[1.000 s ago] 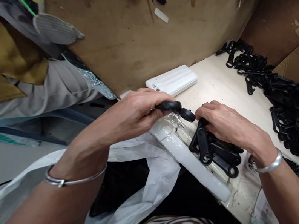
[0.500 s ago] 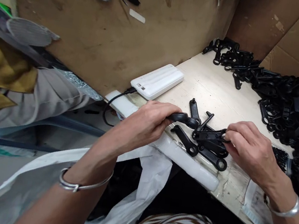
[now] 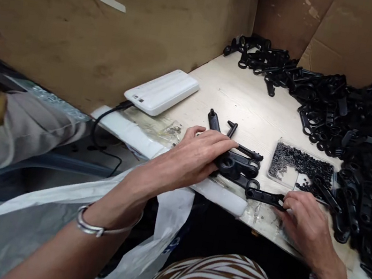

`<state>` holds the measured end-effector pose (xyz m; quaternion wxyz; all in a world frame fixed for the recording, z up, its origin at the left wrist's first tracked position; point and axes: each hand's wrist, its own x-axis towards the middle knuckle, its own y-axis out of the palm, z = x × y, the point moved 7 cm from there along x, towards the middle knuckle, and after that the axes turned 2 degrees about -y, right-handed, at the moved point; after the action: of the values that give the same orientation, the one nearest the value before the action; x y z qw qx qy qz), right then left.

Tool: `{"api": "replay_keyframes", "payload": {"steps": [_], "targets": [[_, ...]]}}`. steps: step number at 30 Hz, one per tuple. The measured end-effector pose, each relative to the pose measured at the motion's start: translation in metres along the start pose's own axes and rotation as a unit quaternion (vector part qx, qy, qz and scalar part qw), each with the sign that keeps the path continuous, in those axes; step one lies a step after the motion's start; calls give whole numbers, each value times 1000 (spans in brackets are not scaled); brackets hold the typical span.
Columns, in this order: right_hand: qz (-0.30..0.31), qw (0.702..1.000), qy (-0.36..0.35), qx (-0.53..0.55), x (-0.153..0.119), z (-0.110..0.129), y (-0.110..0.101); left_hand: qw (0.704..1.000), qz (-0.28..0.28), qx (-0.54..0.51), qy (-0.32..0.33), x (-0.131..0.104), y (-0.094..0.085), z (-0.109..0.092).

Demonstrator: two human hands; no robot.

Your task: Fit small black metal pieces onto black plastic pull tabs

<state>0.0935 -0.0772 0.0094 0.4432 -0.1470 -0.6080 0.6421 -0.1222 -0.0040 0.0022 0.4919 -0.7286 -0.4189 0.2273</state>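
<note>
My left hand [image 3: 201, 154] is curled over the near side of a small heap of black plastic lever parts [image 3: 236, 167], its fingers closed round some of them; how many it grips is hidden under the palm. To the right, my right hand [image 3: 307, 224] pinches the end of one black plastic lever [image 3: 265, 197] between thumb and fingers. This lever lies level near the table's front edge, its ring end pointing left towards the heap.
Behind my right hand is a clear shallow tray [image 3: 274, 176] of tiny black and metallic pieces. A large pile of black levers [image 3: 341, 103] fills the right and back. A white power bank [image 3: 162, 90] with a black cable [image 3: 97, 129] lies left, beside a brown board [image 3: 116, 42].
My view has shifted right. The right hand has drawn its lever away from the heap towards the front edge. My left hand has come down over the heap. The tray of small pieces is now uncovered.
</note>
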Motion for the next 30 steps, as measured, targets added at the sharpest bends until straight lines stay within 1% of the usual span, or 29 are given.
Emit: {"api": "replay_keyframes", "payload": {"steps": [3, 5, 6, 8, 10, 12, 13, 15, 16, 18, 19, 20, 22, 25, 30], "targets": [[-4, 1000, 22, -21, -13, -5, 1, 998, 67, -8, -1, 1, 8, 1], [5, 999, 34, -16, -19, -8, 2, 995, 95, -11, -2, 0, 11, 4], [15, 999, 39, -8, -21, -10, 2, 995, 101, -10, -3, 0, 12, 6], [34, 998, 44, 17, -24, -11, 2, 996, 93, -9, 2, -2, 10, 8], [41, 997, 46, 44, -23, -13, -2, 997, 71, -7, 14, -3, 7, 6], [22, 996, 57, 69, -19, -17, -9, 999, 19, 4, 25, -4, 1, -3], [11, 995, 70, 75, -16, -21, -14, 999, -20, 14, 31, -3, -3, -11], [4, 991, 115, 65, -7, -33, -20, 994, -98, 36, 44, -2, -9, -32], [6, 989, 139, 49, -3, -40, -22, 991, -116, 40, 61, -1, -7, -46], [15, 982, 186, 8, 4, -55, -26, 989, -98, 54, 95, 4, 5, -74], [23, 979, 204, -13, 7, -62, -28, 988, -74, 71, 112, 7, 14, -86], [32, 975, 218, -31, 9, -68, -29, 987, -49, 91, 126, 10, 23, -96], [71, 969, 229, -54, 11, -77, -27, 983, -11, 114, 141, 15, 38, -109], [138, 965, 217, -61, 13, -79, -20, 983, 12, 112, 146, 20, 49, -114], [220, 950, 197, -105, 22, -78, -6, 983, 54, 67, 162, 23, 56, -115]]}}
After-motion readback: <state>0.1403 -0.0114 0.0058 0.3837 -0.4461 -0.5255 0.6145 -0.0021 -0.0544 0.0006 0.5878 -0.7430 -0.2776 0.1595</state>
